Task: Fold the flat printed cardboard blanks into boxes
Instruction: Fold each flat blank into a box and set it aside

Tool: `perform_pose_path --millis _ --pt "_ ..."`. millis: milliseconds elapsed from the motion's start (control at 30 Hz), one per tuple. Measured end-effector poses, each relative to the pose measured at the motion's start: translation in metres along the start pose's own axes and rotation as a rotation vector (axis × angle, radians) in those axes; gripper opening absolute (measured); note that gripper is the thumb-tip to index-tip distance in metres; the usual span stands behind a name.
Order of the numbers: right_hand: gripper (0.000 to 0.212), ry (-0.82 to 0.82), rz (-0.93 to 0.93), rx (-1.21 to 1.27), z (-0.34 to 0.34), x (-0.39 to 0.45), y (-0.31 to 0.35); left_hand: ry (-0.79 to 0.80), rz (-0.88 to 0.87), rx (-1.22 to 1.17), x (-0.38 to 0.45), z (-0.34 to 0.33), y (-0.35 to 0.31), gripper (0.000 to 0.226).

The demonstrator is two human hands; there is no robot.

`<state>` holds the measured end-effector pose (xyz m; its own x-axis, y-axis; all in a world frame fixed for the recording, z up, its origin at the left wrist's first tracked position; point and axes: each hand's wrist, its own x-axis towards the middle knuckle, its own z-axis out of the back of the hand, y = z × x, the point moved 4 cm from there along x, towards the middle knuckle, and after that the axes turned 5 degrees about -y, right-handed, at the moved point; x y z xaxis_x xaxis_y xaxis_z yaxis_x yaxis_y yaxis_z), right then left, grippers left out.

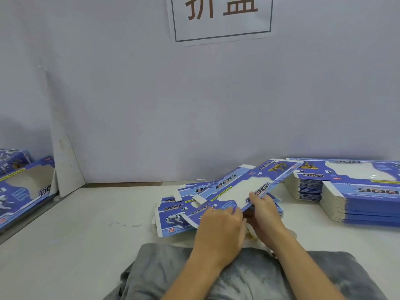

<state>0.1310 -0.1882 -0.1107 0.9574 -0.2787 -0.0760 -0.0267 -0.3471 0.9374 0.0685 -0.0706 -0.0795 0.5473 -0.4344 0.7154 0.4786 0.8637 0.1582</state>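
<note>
We face a pale wall with a paper sign (221, 16) at the top of the frame, above a white table (86, 224). At lower centre, our right hand (265, 215) pinches the near edge of a tilted blue cardboard blank (244, 187), thumb on top. Our left hand (218, 226) rests on a flat blank (173, 215) beneath; we cannot tell its grip. A stack of blanks (357, 198) sits at right, folded boxes (19, 182) at left.
</note>
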Motion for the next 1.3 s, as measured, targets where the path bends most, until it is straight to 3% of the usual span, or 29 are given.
perform_pose_path --millis 100,167,300,467,567,667,733,867,1000,1167,1300 --pt "0.028 -0.073 0.057 -0.047 0.003 0.005 0.001 0.09 0.262 -0.369 -0.004 -0.01 0.017 0.028" --pt "0.03 -0.095 0.113 -0.051 0.002 0.004 0.007 0.003 0.436 -0.569 -0.006 -0.01 0.032 0.021" --pt "0.015 -0.13 0.249 -0.067 0.005 0.003 0.035 -0.272 0.629 -0.659 -0.004 0.002 0.06 0.024" --pt "0.021 -0.165 0.457 -0.085 0.011 -0.001 0.078 -0.404 0.82 -0.618 0.017 0.026 0.1 0.039" --pt "0.026 -0.096 0.461 -0.082 0.008 -0.005 0.087 -0.352 0.868 -0.715 0.048 0.043 0.113 0.043" --pt "0.025 0.035 0.444 -0.093 0.004 -0.008 0.083 -0.346 0.921 -1.063 0.065 0.052 0.105 0.027" --pt "0.022 0.092 0.434 -0.081 0.001 -0.01 0.08 -0.393 0.881 -1.221 0.058 0.051 0.09 0.032" --pt "0.021 0.137 0.434 -0.049 0.001 -0.012 0.078 -0.411 0.823 -1.291 0.038 0.04 0.075 0.021" --pt "0.026 0.204 0.418 -0.063 -0.004 -0.015 0.075 -0.392 0.815 -1.287 0.033 0.043 0.08 0.043" --pt "0.037 0.32 0.405 -0.077 -0.015 -0.021 0.072 -0.413 0.808 -1.347 0.027 0.052 0.092 0.051" --pt "0.041 0.404 0.407 -0.108 -0.026 -0.026 0.068 -0.312 0.766 -1.474 0.026 0.053 0.084 0.05"
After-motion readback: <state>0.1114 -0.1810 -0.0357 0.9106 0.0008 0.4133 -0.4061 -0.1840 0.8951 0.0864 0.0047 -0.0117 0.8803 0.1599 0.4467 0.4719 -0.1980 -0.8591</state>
